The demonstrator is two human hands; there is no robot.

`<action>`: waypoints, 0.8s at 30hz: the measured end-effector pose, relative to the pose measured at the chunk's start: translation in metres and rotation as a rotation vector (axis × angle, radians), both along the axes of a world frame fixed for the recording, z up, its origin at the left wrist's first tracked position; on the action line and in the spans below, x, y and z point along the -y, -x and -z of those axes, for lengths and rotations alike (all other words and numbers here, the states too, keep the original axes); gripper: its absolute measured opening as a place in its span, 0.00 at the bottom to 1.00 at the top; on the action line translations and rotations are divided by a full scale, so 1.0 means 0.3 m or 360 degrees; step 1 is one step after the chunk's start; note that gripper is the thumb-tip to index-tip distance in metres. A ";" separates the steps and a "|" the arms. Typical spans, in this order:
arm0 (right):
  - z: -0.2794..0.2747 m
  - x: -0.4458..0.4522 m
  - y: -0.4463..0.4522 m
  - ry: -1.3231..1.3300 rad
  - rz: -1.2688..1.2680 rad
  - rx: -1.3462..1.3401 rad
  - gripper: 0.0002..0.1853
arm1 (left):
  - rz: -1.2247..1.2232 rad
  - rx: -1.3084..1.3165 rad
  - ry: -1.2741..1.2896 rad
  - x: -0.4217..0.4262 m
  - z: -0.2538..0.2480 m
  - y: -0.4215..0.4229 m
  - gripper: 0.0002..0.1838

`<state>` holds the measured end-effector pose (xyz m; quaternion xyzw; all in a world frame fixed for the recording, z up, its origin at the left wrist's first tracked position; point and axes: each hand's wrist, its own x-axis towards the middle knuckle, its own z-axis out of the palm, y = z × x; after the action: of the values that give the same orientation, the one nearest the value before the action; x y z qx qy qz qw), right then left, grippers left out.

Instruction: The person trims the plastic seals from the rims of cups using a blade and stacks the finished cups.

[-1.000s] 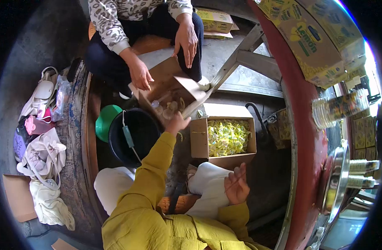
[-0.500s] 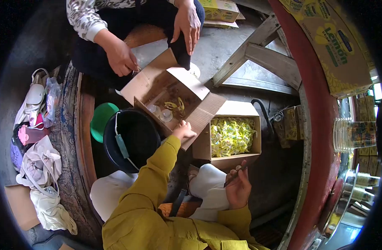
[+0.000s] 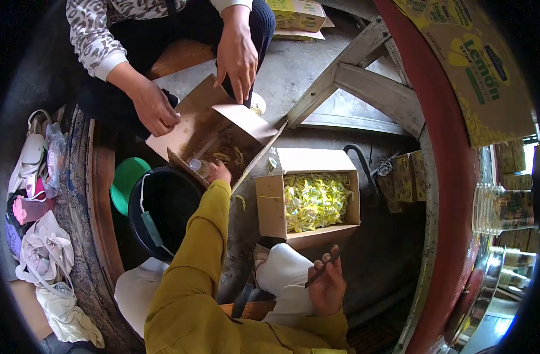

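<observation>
My left hand (image 3: 219, 172) reaches into an open cardboard box (image 3: 190, 127) tilted towards me. Its fingers are curled beside a clear plastic cup (image 3: 198, 166), and what they grip is hidden. Several yellow strips (image 3: 239, 156) lie inside this box. My right hand (image 3: 329, 289) is closed around a thin dark stick-like tool (image 3: 318, 274), near my right knee. Ahead of it stands a second carton (image 3: 271, 207), filled with crumpled yellow-green wrappers (image 3: 317, 202). Across from me, another person's hands (image 3: 237, 62) hang over the tilted box's far flaps.
A dark bucket (image 3: 141, 219) and a green basin (image 3: 130, 177) stand left of my arm. Bags and cloths (image 3: 48, 248) lie at far left. A wooden frame (image 3: 379, 97) and red-edged table (image 3: 438, 112) bound the right, with a Lemon carton (image 3: 488, 88) on top.
My left hand has gone from the tilted box's near edge to inside it. The other person's left hand has moved away from the flap. The view has shifted slightly.
</observation>
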<state>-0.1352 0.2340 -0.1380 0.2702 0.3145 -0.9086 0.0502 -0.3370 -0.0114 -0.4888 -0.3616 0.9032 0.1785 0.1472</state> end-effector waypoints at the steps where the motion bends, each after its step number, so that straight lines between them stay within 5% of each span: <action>1: 0.000 -0.002 0.000 -0.0005 0.0004 0.0014 0.18 | -0.0064 -0.0003 -0.0118 0.002 0.017 0.009 0.17; 5: 0.012 -0.013 -0.002 0.0031 -0.0004 -0.0031 0.18 | -0.0514 -0.0161 -0.0324 -0.018 -0.011 0.026 0.14; 8: -0.011 0.000 0.007 0.0010 -0.0004 -0.0011 0.17 | -0.0486 -0.0014 -0.0414 -0.050 -0.132 0.044 0.15; 11: -0.024 0.017 0.007 -0.0031 -0.0026 0.0009 0.17 | 0.0355 0.0028 -0.0039 -0.047 -0.187 0.059 0.16; 12: -0.026 0.022 0.005 -0.0016 -0.0039 -0.0031 0.17 | 0.0178 0.0080 -0.0173 -0.033 -0.172 0.102 0.16; 15: -0.024 0.041 -0.001 0.0036 -0.0053 -0.0131 0.17 | 0.0493 0.0149 0.0147 -0.056 -0.391 0.136 0.15; 24: 0.012 0.056 -0.061 -0.0028 -0.0045 -0.0283 0.15 | 0.0889 -0.0471 0.0149 0.041 -0.973 -0.025 0.25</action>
<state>-0.1168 0.2172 -0.1415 0.1845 0.3293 -0.9255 0.0324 -0.3295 -0.0236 -0.1969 -0.0763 0.9864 0.1400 0.0408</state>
